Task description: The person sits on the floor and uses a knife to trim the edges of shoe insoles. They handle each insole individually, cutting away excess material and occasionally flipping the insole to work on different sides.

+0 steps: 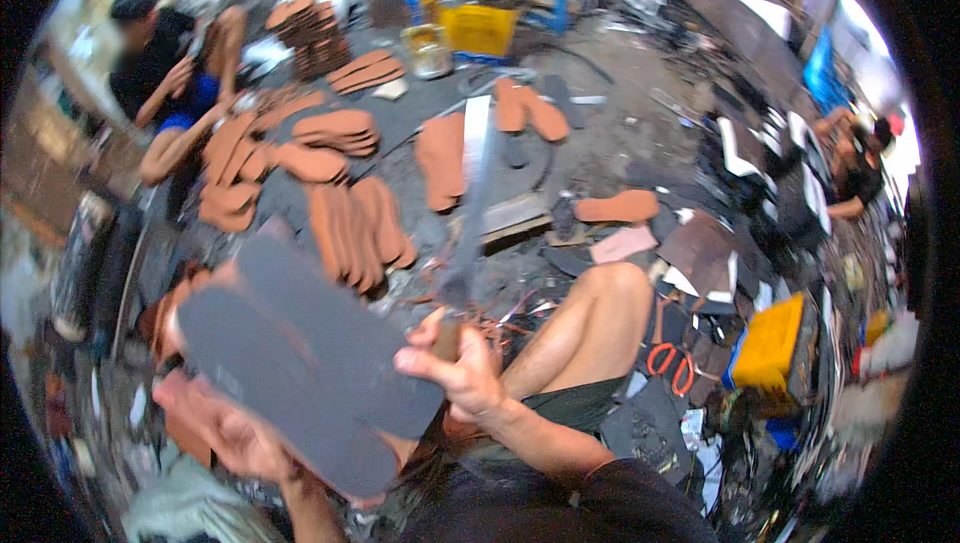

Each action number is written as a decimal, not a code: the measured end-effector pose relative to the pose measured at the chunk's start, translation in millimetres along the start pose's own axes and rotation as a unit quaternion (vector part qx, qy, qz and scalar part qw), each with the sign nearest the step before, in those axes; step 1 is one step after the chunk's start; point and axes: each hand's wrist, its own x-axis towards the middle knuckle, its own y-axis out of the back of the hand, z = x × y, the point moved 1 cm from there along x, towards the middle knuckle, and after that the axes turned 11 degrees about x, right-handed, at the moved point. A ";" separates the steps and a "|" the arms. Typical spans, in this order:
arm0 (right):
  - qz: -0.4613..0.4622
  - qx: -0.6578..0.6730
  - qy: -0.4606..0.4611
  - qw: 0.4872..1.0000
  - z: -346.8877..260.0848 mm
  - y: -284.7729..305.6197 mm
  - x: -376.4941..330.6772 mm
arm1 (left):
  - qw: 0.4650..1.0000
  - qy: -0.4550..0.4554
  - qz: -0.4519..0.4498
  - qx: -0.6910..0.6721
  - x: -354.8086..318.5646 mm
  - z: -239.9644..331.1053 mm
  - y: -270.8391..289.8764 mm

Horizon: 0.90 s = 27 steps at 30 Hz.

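Note:
My left hand (228,435) grips a dark grey sole sheet (300,363) from its lower left edge, fingers under it. Rounded sole outlines and a narrow slit show on the sheet, and brown shows at parts of its rim. In my right hand (465,375) is the handle of a long-bladed knife (472,208). Its blade points up and away from me, blurred toward the handle. My right thumb lies against the sheet's right edge. My bent bare knee (610,293) is just right of the knife.
Brown soles (340,233) lie in several piles ahead and left. A sharpening-stone-like block (515,221) lies beyond the knife. Orange-handled scissors (670,368) and a yellow container (775,343) are at right. One person (165,73) sits far left, another (855,163) far right.

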 end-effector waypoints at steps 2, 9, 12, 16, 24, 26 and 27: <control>0.032 -0.011 0.065 0.997 2.7 -4.6 4.1 | 0.999 0.042 -0.006 0.020 -5.5 -26.5 -10.5; 0.037 -0.248 0.049 0.967 -18.9 22.5 -9.8 | 0.896 0.151 0.209 0.363 8.1 -74.2 -31.0; -0.050 -0.364 0.051 0.929 -25.3 74.7 -49.5 | 0.883 0.108 0.217 0.401 15.0 -67.7 -19.3; 0.042 -0.343 0.053 0.937 -50.4 101.4 -53.2 | 0.795 0.287 -0.067 0.531 9.5 -30.3 6.7; -0.005 -0.098 -0.014 0.995 -45.9 97.5 -23.5 | 0.871 0.450 -0.047 -0.190 -10.4 -42.6 23.6; 0.075 0.007 -0.001 0.997 -20.9 70.5 -21.4 | 0.938 0.342 0.040 0.019 -38.0 -69.3 38.4; 0.124 0.000 0.020 0.992 -3.1 65.9 -19.5 | 0.965 0.197 -0.070 0.156 -50.0 -91.1 28.3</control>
